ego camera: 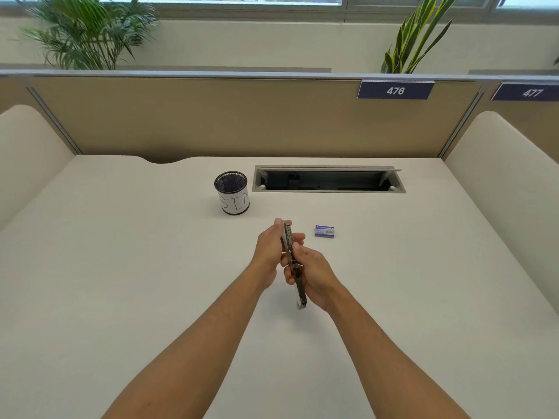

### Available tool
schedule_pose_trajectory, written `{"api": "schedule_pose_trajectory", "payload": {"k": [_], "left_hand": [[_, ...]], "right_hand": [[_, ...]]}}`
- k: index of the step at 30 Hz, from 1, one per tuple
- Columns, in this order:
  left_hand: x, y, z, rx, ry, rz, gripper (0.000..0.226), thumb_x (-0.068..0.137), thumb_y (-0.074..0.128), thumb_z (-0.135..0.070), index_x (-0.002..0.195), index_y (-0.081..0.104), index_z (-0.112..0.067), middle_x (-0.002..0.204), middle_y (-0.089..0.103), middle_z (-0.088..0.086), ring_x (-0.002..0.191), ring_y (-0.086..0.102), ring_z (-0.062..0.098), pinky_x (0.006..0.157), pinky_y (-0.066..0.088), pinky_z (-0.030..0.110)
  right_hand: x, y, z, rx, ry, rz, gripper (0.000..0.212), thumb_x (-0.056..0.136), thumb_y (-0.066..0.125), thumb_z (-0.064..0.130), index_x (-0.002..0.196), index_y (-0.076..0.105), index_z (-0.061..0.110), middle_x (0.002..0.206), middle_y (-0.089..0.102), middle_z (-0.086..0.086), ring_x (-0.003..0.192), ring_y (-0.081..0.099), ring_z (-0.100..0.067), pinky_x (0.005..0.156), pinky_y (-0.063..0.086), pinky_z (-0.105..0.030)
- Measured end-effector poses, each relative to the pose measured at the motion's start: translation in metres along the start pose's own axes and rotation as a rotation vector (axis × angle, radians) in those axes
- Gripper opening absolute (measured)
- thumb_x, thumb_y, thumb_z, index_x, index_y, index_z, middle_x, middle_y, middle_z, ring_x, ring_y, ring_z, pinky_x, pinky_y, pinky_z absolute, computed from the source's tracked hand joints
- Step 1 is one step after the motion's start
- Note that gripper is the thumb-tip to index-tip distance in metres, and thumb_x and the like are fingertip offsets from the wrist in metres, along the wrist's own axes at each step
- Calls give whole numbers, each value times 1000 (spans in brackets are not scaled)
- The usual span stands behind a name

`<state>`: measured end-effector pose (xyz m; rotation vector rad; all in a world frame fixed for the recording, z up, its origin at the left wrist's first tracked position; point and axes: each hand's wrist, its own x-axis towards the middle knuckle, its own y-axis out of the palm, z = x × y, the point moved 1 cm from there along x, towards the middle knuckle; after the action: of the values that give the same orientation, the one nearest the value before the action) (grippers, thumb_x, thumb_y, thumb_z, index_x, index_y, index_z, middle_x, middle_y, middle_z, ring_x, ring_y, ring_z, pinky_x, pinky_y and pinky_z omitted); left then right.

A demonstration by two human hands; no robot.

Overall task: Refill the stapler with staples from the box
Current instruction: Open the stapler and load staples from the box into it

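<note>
Two bare hands hold a stapler (292,261) up over the middle of the pale worktop (151,267). The left hand (272,244) is closed around the far end of the stapler, with its fingers wrapped over the top. The right hand (313,275) is closed around the near part, and the shiny metal tip sticks out below it, pointing back toward the person. The stapler looks long and thin, as if it is swung open, but it is too small to tell for sure. A little blue box of staples (324,231) lies flat on the worktop, just to the right of the hands and not touching them. It looks shut. Farther back and a bit to the left stands a black mesh cup (232,193) with a white paper label around it. To the right of the cup is a long open slot (329,179) set into the worktop. A tan wall (211,116) runs behind, with a blue sign (395,90) reading 476.
</note>
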<state>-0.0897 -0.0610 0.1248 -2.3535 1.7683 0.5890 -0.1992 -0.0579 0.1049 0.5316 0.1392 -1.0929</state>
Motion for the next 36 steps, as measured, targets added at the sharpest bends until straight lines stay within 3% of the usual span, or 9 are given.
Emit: {"api": "schedule_pose_trajectory", "payload": {"k": [2, 6, 9, 12, 18, 22, 28, 33, 36], "left_hand": [[-1, 1, -1, 44, 29, -20, 38, 99, 31, -52, 94, 64, -34, 87, 76, -10, 73, 72, 6, 54, 51, 17], [0, 0, 2, 183, 174, -168, 27, 95, 52, -39, 121, 54, -30, 90, 65, -16, 64, 66, -3, 52, 46, 10], [0, 0, 6, 250, 247, -157, 33, 92, 61, -28, 123, 52, -29, 87, 70, -10, 65, 67, 0, 54, 47, 10], [-2, 2, 8, 276, 257, -147, 32, 91, 62, -23, 122, 55, -24, 84, 73, -7, 65, 68, 2, 54, 49, 11], [-3, 4, 9, 404, 469, -165, 32, 92, 59, -17, 114, 56, -40, 89, 68, -10, 66, 66, 0, 50, 49, 10], [-1, 4, 9, 527, 540, -219, 27, 93, 57, -16, 117, 62, -27, 97, 61, -13, 74, 61, -1, 59, 45, 3], [-1, 2, 8, 573, 565, -228, 17, 91, 59, -11, 104, 65, -20, 106, 61, -5, 76, 61, -2, 68, 48, 11], [-11, 3, 16, 607, 680, -228, 12, 87, 60, -5, 96, 65, -13, 109, 57, 0, 98, 59, 13, 84, 53, 30], [-12, 2, 19, 639, 699, -194, 16, 87, 60, -5, 100, 65, -13, 116, 60, 2, 109, 55, 15, 93, 47, 30]], "right_hand": [[1, 2, 0, 24, -16, -35, 35, 103, 41, 31, 96, 66, 8, 71, 62, -6, 53, 52, -16, 47, 44, -25], [2, 4, 3, 41, -81, -138, 35, 103, 43, 27, 90, 69, 7, 69, 61, -8, 53, 52, -17, 47, 43, -26], [3, 4, 4, -23, -128, -233, 35, 101, 49, 26, 80, 68, 5, 65, 60, -7, 50, 50, -17, 45, 42, -26], [3, 3, 3, -43, -152, -281, 34, 99, 52, 25, 78, 67, 3, 61, 59, -5, 46, 50, -15, 43, 41, -25], [3, 1, 2, -89, -163, -267, 31, 101, 48, 23, 94, 71, 3, 61, 62, -3, 50, 53, -14, 49, 46, -26], [4, 2, 2, -65, -145, -262, 35, 103, 43, 24, 95, 72, 6, 70, 66, -6, 52, 52, -14, 53, 46, -29], [6, 3, 1, 73, -112, -240, 30, 101, 47, 17, 99, 69, -4, 72, 64, -10, 52, 51, -15, 50, 44, -28], [4, 5, -1, 129, -91, -245, 28, 101, 46, 14, 95, 71, 3, 67, 68, -6, 56, 54, -16, 54, 44, -28], [3, 2, -2, 178, -66, -256, 26, 100, 47, 14, 93, 69, 2, 63, 58, -5, 53, 50, -14, 51, 42, -27]]}}
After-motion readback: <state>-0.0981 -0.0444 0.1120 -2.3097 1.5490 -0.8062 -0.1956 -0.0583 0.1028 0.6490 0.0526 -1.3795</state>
